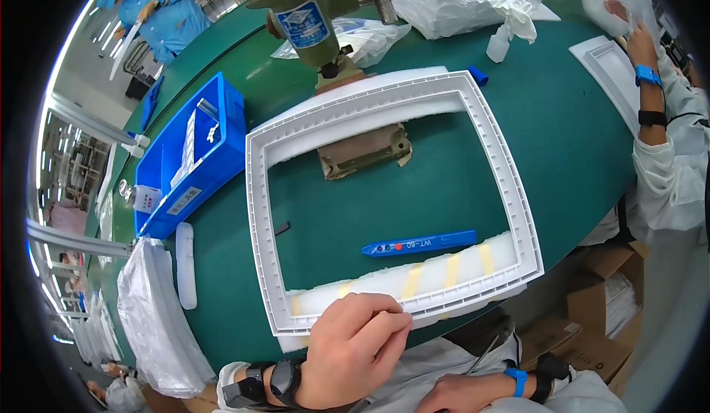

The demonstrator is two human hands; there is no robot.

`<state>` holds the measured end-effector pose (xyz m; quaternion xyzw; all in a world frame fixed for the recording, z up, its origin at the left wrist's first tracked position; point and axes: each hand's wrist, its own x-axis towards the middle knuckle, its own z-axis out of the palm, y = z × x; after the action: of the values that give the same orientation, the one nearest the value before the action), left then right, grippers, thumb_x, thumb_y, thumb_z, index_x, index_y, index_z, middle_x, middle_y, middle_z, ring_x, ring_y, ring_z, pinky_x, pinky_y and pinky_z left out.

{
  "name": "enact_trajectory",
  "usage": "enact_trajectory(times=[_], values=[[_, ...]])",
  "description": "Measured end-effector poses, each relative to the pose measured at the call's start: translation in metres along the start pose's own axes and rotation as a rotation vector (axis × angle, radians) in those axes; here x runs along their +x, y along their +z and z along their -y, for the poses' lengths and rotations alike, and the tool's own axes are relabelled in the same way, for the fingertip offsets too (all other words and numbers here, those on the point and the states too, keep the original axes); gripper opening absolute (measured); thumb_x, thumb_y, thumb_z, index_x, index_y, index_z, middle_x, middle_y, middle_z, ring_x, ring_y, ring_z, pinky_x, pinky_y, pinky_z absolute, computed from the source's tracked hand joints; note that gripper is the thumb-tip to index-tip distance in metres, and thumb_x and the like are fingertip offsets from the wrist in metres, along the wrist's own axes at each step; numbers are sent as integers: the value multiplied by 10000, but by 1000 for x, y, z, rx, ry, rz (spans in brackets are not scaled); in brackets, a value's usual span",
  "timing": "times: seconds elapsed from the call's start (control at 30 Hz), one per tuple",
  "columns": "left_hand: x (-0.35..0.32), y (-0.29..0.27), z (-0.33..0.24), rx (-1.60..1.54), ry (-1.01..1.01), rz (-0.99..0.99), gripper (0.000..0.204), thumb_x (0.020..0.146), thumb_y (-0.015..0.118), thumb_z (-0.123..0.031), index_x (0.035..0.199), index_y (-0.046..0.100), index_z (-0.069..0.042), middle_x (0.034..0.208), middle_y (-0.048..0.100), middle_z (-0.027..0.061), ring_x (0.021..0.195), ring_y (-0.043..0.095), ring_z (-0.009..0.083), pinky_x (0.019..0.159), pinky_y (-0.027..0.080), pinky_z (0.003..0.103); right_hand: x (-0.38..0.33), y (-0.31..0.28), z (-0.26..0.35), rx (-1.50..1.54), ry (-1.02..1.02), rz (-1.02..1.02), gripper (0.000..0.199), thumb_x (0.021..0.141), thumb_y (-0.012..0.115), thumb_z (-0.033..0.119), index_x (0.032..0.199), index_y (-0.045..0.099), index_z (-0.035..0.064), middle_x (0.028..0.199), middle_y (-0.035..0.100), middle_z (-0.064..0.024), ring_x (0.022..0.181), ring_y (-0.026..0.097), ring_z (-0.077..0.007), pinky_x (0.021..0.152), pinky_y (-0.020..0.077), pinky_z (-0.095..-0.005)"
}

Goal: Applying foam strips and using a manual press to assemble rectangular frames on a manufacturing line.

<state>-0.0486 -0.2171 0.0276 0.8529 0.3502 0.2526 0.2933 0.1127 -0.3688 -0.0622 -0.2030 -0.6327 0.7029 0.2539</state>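
Observation:
A white rectangular plastic frame with a ribbed rim rests on the green table over white foam strips. My left hand is at its near side, thumb and fingers pinched together at the rim; whatever they pinch is hidden. Low in the view, my right hand is curled near my lap. Its fingertips are cut off, and a small dark bit shows beneath them. Inside the frame opening lies a blue pen-shaped tool. Yellow strips cross the near foam.
A green metal press stands behind the frame, its base inside the opening. A blue bin and bagged parts are at left. Plastic bags and a bottle lie far back. A co-worker's arm is at right.

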Motion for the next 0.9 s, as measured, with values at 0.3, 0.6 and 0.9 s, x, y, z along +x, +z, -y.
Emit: enact_trajectory(times=[0.3,0.6,0.9], values=[[-1,2,4,-5,31,-14,195,670,748,58,830,680,-31,872,669,89,741,642,251,618,504,323,-2,3,-8,34,7,-24,168,912,672,184,905,726,25,802,705,-152,692,668,-322,615,516,-383],[1,2,8,-8,52,-11,199,660,738,56,829,679,-29,855,670,91,720,639,252,610,492,323,3,2,-4,9,-1,-10,148,902,671,176,879,718,37,757,687,-141,648,649,-316,588,497,-387],[-5,3,5,110,118,-41,213,640,763,40,815,690,-57,858,695,52,692,616,239,599,474,326,0,1,-3,6,-9,-40,150,896,668,173,880,712,30,769,689,-142,662,654,-318,601,505,-387]])
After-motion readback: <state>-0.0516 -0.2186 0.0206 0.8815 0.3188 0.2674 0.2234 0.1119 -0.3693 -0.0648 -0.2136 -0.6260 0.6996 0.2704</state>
